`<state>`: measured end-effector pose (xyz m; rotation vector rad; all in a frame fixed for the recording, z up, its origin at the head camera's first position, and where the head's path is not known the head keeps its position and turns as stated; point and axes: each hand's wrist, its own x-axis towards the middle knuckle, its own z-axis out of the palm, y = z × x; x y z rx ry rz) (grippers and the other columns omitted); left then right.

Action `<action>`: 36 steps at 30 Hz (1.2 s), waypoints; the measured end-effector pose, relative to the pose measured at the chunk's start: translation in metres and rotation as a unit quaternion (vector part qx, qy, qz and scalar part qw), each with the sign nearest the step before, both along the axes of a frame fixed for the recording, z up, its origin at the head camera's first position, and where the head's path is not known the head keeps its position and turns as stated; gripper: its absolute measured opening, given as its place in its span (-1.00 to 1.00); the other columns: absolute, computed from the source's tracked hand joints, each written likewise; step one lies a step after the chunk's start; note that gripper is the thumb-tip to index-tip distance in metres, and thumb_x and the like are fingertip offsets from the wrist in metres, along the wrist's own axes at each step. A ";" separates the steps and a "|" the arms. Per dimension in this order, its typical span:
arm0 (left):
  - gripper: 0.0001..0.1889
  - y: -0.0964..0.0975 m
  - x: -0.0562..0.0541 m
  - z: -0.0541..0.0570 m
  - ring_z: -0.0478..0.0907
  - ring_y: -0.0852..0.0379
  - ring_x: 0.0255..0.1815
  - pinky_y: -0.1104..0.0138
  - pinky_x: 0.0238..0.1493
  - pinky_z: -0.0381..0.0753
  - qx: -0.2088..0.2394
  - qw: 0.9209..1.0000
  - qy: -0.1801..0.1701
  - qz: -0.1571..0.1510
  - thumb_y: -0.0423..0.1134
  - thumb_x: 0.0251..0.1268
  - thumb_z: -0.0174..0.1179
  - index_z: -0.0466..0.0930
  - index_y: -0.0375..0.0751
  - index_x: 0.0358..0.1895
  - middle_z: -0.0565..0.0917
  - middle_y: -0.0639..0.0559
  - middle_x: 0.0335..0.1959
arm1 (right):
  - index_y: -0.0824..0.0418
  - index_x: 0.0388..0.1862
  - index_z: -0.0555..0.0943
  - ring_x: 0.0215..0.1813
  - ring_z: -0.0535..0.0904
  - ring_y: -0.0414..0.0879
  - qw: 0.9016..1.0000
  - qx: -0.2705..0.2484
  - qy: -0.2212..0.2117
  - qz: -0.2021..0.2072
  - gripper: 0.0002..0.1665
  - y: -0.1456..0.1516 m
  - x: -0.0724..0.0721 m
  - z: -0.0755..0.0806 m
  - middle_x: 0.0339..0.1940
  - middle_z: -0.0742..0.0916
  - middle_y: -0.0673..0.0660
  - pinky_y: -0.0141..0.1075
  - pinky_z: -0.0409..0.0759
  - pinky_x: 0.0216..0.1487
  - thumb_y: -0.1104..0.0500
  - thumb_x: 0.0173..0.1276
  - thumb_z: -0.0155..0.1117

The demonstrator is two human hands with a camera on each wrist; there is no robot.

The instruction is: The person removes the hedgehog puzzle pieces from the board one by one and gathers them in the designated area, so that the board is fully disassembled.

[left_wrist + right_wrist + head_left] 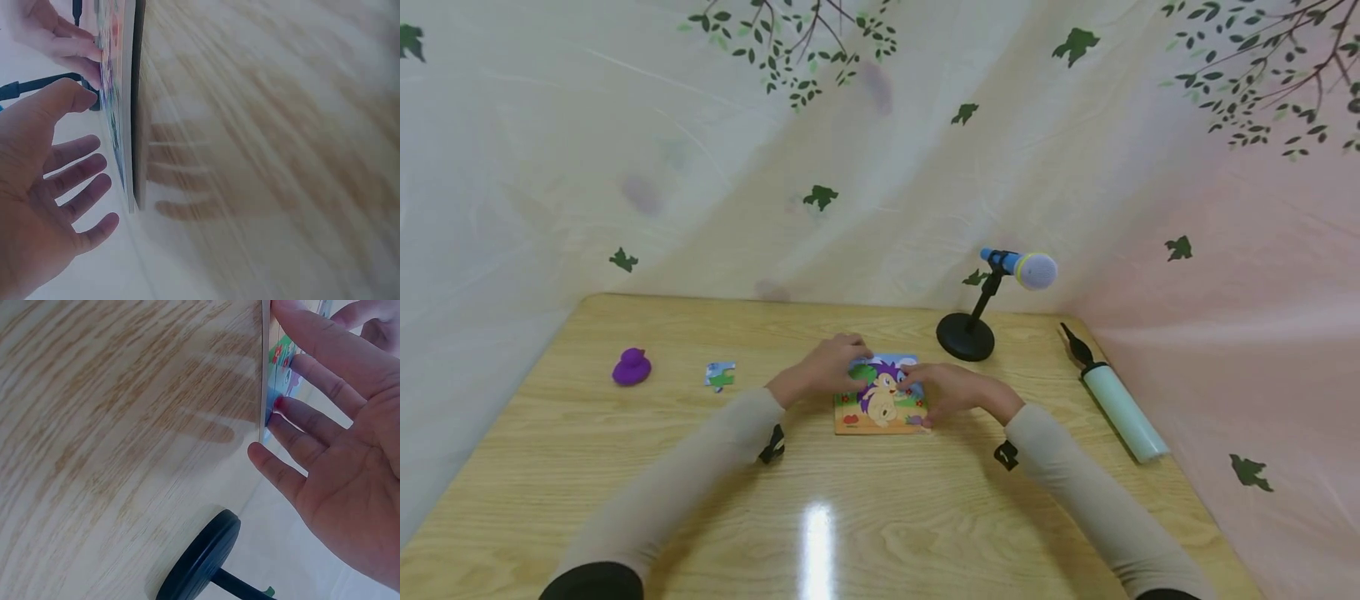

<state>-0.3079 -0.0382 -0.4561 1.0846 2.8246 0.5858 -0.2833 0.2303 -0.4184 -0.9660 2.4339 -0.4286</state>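
Note:
A flat jigsaw puzzle point(882, 408) with a purple hedgehog picture lies on the table between both hands. My left hand point(831, 367) is over its upper left side; in the left wrist view the spread fingers point(81, 169) hover beside the board, apart from its edge. From the right, my right hand point(951, 388) reaches over the picture. Its fingers point(306, 419) are extended, some touching the puzzle's surface in the right wrist view, with the thumb near the edge. Left of the board lies a small blue and green jigsaw piece or group of pieces point(720, 375).
A purple rubber duck point(632, 367) sits at the left of the wooden table point(715, 517). Behind the right hand stands a blue toy microphone point(1030, 270) on a black stand point(966, 336). A pale green pump-like cylinder point(1123, 412) lies along the right edge.

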 end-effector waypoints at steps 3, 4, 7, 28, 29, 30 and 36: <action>-0.47 0.004 -0.001 0.000 0.47 -0.16 0.28 -0.04 0.31 0.52 -0.014 1.000 0.001 0.000 -0.03 0.30 0.35 0.59 -0.23 0.26 0.57 -0.16 0.23 | 0.17 0.41 0.53 0.61 0.19 0.32 1.000 -0.001 -0.001 0.000 -0.22 0.000 0.000 0.001 0.61 0.32 0.30 0.21 0.16 0.57 0.20 0.18 0.56; -0.46 0.006 -0.001 0.000 0.46 -0.16 0.28 -0.05 0.32 0.51 -0.019 1.000 0.000 0.000 -0.02 0.31 0.35 0.59 -0.23 0.26 0.57 -0.17 0.23 | 0.17 0.41 0.53 0.61 0.19 0.32 1.000 0.000 -0.001 -0.001 -0.22 0.000 0.000 0.001 0.61 0.32 0.30 0.21 0.16 0.57 0.20 0.19 0.56; -0.46 0.009 -0.001 0.000 0.45 -0.17 0.30 -0.08 0.34 0.48 -0.029 1.000 -0.003 0.001 -0.01 0.32 0.34 0.58 -0.21 0.28 0.56 -0.17 0.24 | 0.17 0.41 0.52 0.61 0.19 0.31 1.000 0.003 -0.001 -0.003 -0.22 -0.001 0.001 0.002 0.61 0.32 0.29 0.20 0.16 0.57 0.21 0.19 0.56; -0.48 0.013 -0.001 0.000 0.41 -0.13 0.30 -0.08 0.35 0.44 -0.027 0.999 -0.040 0.017 -0.03 0.36 0.32 0.57 -0.16 0.30 0.53 -0.14 0.26 | 0.13 0.40 0.54 0.62 0.19 0.29 1.000 0.016 0.010 -0.005 -0.22 -0.002 -0.001 -0.001 0.61 0.33 0.27 0.18 0.19 0.57 0.18 0.18 0.58; -0.49 0.014 -0.001 0.001 0.41 -0.13 0.30 -0.08 0.35 0.44 -0.027 0.999 -0.042 0.017 -0.03 0.36 0.32 0.57 -0.16 0.30 0.53 -0.14 0.26 | 0.13 0.40 0.54 0.61 0.20 0.29 1.000 0.016 0.011 -0.004 -0.22 -0.003 -0.001 -0.001 0.61 0.33 0.27 0.18 0.19 0.56 0.18 0.17 0.58; -0.49 0.014 -0.001 0.001 0.41 -0.13 0.29 -0.07 0.35 0.44 -0.027 0.999 -0.043 0.017 -0.04 0.36 0.31 0.57 -0.16 0.30 0.53 -0.14 0.25 | 0.13 0.40 0.54 0.61 0.20 0.29 1.000 0.017 0.012 -0.004 -0.22 -0.002 -0.002 -0.001 0.61 0.33 0.27 0.19 0.19 0.56 0.18 0.17 0.58; -0.54 0.017 0.000 0.004 0.42 -0.12 0.24 -0.03 0.29 0.49 -0.030 0.999 -0.042 0.012 -0.10 0.39 0.30 0.59 -0.18 0.27 0.54 -0.14 0.20 | 0.15 0.39 0.55 0.62 0.19 0.28 1.000 0.014 0.008 -0.008 -0.21 -0.004 -0.001 0.000 0.62 0.33 0.26 0.18 0.20 0.56 0.22 0.15 0.59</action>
